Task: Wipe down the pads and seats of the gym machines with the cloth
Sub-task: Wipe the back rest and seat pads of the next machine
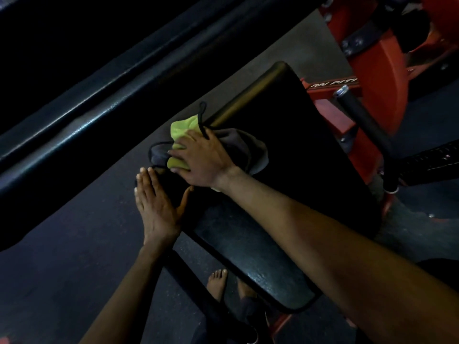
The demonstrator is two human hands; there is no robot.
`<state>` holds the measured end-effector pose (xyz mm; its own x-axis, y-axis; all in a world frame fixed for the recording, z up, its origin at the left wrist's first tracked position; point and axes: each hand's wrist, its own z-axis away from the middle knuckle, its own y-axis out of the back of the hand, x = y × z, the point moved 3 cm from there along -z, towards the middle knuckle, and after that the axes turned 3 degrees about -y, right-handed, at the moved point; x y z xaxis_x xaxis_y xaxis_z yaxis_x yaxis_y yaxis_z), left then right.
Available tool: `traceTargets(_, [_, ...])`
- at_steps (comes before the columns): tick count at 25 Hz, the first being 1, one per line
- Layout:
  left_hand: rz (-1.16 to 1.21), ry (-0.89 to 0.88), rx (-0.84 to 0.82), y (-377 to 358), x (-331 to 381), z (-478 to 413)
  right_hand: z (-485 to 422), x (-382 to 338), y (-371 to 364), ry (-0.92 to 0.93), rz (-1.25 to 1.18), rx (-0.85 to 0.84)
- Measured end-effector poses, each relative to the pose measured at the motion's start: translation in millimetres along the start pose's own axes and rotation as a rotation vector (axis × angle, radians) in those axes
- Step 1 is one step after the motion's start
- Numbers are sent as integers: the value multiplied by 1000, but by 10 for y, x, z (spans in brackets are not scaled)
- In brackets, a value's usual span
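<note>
Right hand (206,157) reaches across the seat pad (285,135), thumb and fingers bunching the green cloth (183,127) at its far-left edge. Left hand (156,202) lies flat, fingers straight, just beside it; overhanging there, the cloth could slip off.

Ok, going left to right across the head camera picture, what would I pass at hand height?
Long black pad → left hand → right hand holding the cloth → red machine frame.
</note>
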<state>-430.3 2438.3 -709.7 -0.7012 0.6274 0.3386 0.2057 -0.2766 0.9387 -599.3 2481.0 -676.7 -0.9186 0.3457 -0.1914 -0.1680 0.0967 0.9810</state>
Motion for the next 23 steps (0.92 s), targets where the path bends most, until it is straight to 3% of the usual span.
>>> traceTargets(2, [39,-5,4,40,-29,61,-51,130,12,-10,-45,21])
traceTargets(5, [53,-38,-20,70,-67,71,-122,565,118,-198,-179,74])
traceTargets(8, [99,24,-13,88,-136,98,-153,468,69,-335,-110,74])
traceTargets(13, [149,-44,-66,143,-302,137,-49,-298,-44,-80,-12,77])
traceTargets(16, [169,-86,-112,186,-366,140,-68,-350,-82,43,0,56])
traceTargets(18, [154,-107,-143,198,-395,147,-137,-139,-35,-34,-64,62])
traceTargets(21, [149,-137,-176,236,-504,160,-169,155,47,-307,-107,101])
traceTargets(23, [178,-168,-181,260,-598,152,-146,26,-12,-338,-77,119])
